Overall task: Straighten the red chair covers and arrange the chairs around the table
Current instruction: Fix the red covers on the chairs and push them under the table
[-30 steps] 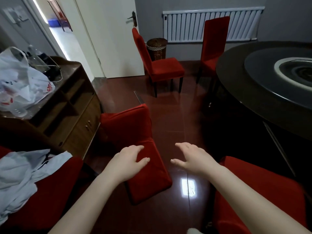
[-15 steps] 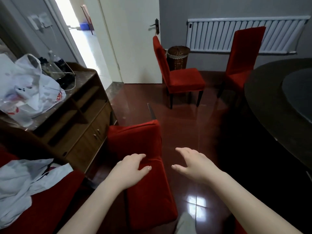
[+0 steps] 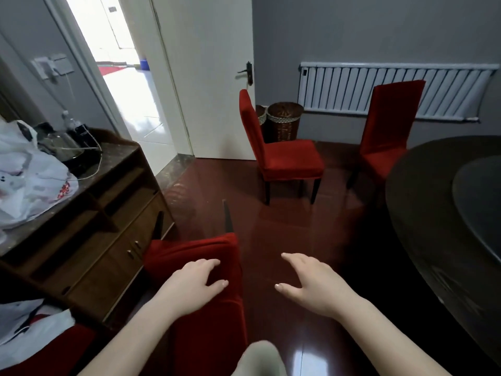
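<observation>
Chair cover (image 3: 189, 249) in foreground looks plush red, creased

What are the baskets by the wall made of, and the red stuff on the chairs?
The baskets look like woven wicker: brown, with a crisscross weave. The red chair covers look like soft matte cloth, maybe velvety; it drapes and wrinkles over the seats.

Table (image 3: 423, 226), 3 o'clock: cut off by right edge.
Near chair (image 3: 189, 249), 6 o'clock: partly under left hand (image 3: 191, 287), lower part cropped.
Plastic bag (image 3: 32, 183), 9 o'clock: cropped left, print unreadable.
Far chair (image 3: 387, 126), 1 o'clock: seat corner behind table.
</observation>
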`<action>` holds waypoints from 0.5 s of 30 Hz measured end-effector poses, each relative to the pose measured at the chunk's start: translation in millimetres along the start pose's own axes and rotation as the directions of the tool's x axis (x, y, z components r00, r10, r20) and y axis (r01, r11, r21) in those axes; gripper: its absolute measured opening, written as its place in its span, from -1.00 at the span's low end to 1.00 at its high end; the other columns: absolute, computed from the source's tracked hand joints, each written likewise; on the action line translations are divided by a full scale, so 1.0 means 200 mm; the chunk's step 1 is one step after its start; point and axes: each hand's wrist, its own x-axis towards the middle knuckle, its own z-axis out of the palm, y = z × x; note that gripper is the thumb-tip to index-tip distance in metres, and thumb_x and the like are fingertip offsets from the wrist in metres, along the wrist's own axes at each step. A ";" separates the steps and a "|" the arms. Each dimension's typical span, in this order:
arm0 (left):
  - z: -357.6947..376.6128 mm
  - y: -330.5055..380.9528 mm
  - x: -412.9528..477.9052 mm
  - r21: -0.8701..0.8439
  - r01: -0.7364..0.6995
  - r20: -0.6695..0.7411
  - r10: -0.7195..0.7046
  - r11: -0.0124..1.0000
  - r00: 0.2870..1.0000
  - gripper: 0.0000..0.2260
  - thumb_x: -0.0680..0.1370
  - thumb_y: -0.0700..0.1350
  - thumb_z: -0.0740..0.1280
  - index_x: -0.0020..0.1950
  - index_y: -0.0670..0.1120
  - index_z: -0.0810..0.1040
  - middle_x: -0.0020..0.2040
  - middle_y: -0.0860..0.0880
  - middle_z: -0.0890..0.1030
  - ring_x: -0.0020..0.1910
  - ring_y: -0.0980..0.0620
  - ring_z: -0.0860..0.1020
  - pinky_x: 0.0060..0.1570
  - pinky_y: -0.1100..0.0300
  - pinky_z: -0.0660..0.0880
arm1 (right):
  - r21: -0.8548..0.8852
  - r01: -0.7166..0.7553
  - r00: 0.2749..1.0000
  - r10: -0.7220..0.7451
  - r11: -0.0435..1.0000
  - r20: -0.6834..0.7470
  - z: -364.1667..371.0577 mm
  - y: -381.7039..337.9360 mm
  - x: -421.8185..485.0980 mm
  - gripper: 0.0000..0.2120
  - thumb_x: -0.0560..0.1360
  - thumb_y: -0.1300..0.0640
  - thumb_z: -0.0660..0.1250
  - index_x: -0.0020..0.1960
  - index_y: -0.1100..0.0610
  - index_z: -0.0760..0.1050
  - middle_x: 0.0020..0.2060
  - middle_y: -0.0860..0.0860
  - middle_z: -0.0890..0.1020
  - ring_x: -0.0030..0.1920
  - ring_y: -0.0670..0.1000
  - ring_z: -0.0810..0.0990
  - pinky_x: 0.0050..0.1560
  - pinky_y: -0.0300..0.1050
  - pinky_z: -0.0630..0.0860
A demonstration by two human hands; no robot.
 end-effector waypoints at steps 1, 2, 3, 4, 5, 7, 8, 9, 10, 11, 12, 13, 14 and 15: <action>0.00 0.02 0.04 0.015 -0.009 0.014 0.008 1.000 1.000 -0.41 0.55 0.31 0.24 0.52 0.10 0.32 0.44 0.12 0.43 0.40 0.12 0.40 0.34 0.08 0.40 | 0.009 -0.008 1.000 0.008 1.000 -0.004 -0.01 0.04 0.01 -0.27 0.53 -0.32 0.20 0.57 -0.01 0.12 0.52 -0.07 0.26 0.48 -0.01 0.26 0.44 -0.07 0.25; -0.01 0.04 0.10 0.031 -0.022 0.026 0.021 0.999 0.999 -0.41 0.55 0.31 0.23 0.52 0.10 0.31 0.44 0.11 0.42 0.41 0.12 0.39 0.35 0.08 0.39 | 0.016 -0.016 1.000 0.016 1.000 -0.006 -0.02 0.07 0.03 -0.28 0.53 -0.32 0.20 0.56 -0.01 0.13 0.52 -0.08 0.26 0.48 -0.01 0.26 0.43 -0.07 0.25; -0.01 0.07 0.15 0.046 -0.036 0.038 0.034 0.998 0.999 -0.41 0.56 0.30 0.23 0.53 0.09 0.31 0.45 0.11 0.42 0.42 0.11 0.38 0.36 0.08 0.38 | 0.023 -0.027 1.000 0.027 0.999 -0.006 -0.03 0.11 0.05 -0.28 0.53 -0.32 0.21 0.56 -0.01 0.13 0.52 -0.08 0.26 0.48 -0.01 0.26 0.43 -0.07 0.25; -0.02 0.10 0.21 0.057 -0.051 0.045 0.049 0.997 0.998 -0.41 0.56 0.29 0.23 0.53 0.09 0.30 0.45 0.10 0.41 0.43 0.09 0.38 0.37 0.07 0.37 | 0.029 -0.039 0.999 0.039 0.999 -0.005 -0.04 0.15 0.07 -0.28 0.52 -0.32 0.21 0.56 -0.01 0.13 0.52 -0.08 0.26 0.48 -0.01 0.26 0.43 -0.06 0.25; -0.03 0.13 0.27 0.060 -0.066 0.045 0.064 0.996 0.997 -0.42 0.56 0.29 0.24 0.53 0.08 0.30 0.46 0.10 0.41 0.43 0.07 0.37 0.38 0.05 0.36 | 0.032 -0.049 0.999 0.049 0.998 -0.006 -0.05 0.19 0.09 -0.28 0.52 -0.31 0.21 0.56 -0.01 0.13 0.52 -0.07 0.26 0.48 0.00 0.27 0.43 -0.05 0.26; -0.03 0.19 0.41 0.050 -0.097 0.038 0.095 0.994 0.995 -0.42 0.57 0.28 0.25 0.53 0.07 0.32 0.45 0.07 0.43 0.43 0.05 0.38 0.38 0.03 0.36 | 0.031 -0.067 0.998 0.067 0.997 -0.005 -0.07 0.28 0.16 -0.27 0.52 -0.31 0.22 0.56 0.00 0.14 0.52 -0.06 0.27 0.48 0.01 0.28 0.43 -0.03 0.27; -0.04 0.22 0.49 0.044 -0.106 0.038 0.105 0.993 0.994 -0.42 0.56 0.27 0.25 0.52 0.06 0.32 0.44 0.06 0.44 0.42 0.04 0.39 0.38 0.02 0.36 | 0.028 -0.078 0.997 0.078 0.997 -0.001 -0.09 0.32 0.21 -0.27 0.52 -0.32 0.22 0.56 0.00 0.14 0.52 -0.06 0.27 0.47 0.01 0.28 0.43 -0.02 0.27; -0.04 0.24 0.56 0.039 -0.111 0.035 0.109 0.993 0.993 -0.42 0.56 0.27 0.25 0.52 0.06 0.33 0.43 0.05 0.45 0.41 0.03 0.40 0.38 0.03 0.36 | 0.024 -0.086 0.996 0.086 0.996 0.002 -0.10 0.37 0.26 -0.27 0.51 -0.32 0.23 0.56 -0.01 0.14 0.51 -0.06 0.27 0.47 0.01 0.29 0.42 -0.01 0.28; -0.04 0.26 0.64 0.031 -0.113 0.031 0.112 0.993 0.993 -0.42 0.56 0.27 0.26 0.52 0.06 0.33 0.43 0.05 0.45 0.41 0.03 0.40 0.37 0.04 0.36 | 0.021 -0.089 0.996 0.088 0.996 0.007 -0.12 0.42 0.32 -0.27 0.51 -0.32 0.23 0.56 -0.01 0.14 0.51 -0.06 0.27 0.47 0.01 0.29 0.42 -0.01 0.28; -0.05 0.27 0.72 0.022 -0.110 0.028 0.109 0.994 0.994 -0.43 0.56 0.27 0.26 0.52 0.06 0.33 0.43 0.05 0.45 0.41 0.03 0.41 0.37 0.04 0.37 | 0.018 -0.090 0.996 0.090 0.996 0.017 -0.15 0.47 0.39 -0.27 0.51 -0.32 0.23 0.56 -0.01 0.14 0.52 -0.06 0.27 0.47 0.01 0.29 0.42 -0.02 0.28; -0.05 0.28 0.81 0.014 -0.101 0.025 0.101 0.995 0.995 -0.43 0.56 0.26 0.26 0.52 0.06 0.33 0.43 0.05 0.45 0.40 0.03 0.41 0.36 0.04 0.38 | 0.012 -0.090 0.996 0.089 0.996 0.029 -0.17 0.52 0.47 -0.27 0.51 -0.32 0.23 0.56 -0.01 0.14 0.52 -0.06 0.27 0.47 0.02 0.28 0.43 -0.02 0.27; -0.06 0.28 0.89 0.006 -0.090 0.023 0.090 0.996 0.996 -0.43 0.57 0.26 0.26 0.52 0.05 0.33 0.43 0.04 0.45 0.40 0.03 0.41 0.36 0.04 0.38 | 0.003 -0.088 0.995 0.088 0.996 0.039 -0.20 0.56 0.55 -0.27 0.52 -0.31 0.23 0.56 -0.01 0.14 0.52 -0.06 0.27 0.47 0.02 0.28 0.43 -0.02 0.27; -0.07 0.29 0.97 0.000 -0.079 0.022 0.079 0.997 0.997 -0.43 0.57 0.26 0.26 0.52 0.05 0.33 0.43 0.04 0.45 0.41 0.03 0.41 0.36 0.03 0.38 | -0.006 -0.087 0.995 0.088 0.996 0.048 -0.24 0.60 0.63 -0.27 0.52 -0.31 0.23 0.56 -0.01 0.13 0.52 -0.05 0.27 0.47 0.02 0.28 0.43 -0.03 0.26; -0.08 0.29 1.05 -0.003 -0.069 0.020 0.069 0.998 0.997 -0.43 0.57 0.26 0.25 0.52 0.05 0.33 0.43 0.04 0.45 0.41 0.02 0.40 0.36 0.02 0.38 | -0.011 -0.084 0.995 0.084 0.996 0.054 -0.27 0.64 0.71 -0.27 0.52 -0.31 0.23 0.56 0.00 0.13 0.51 -0.05 0.27 0.47 0.02 0.28 0.43 -0.03 0.26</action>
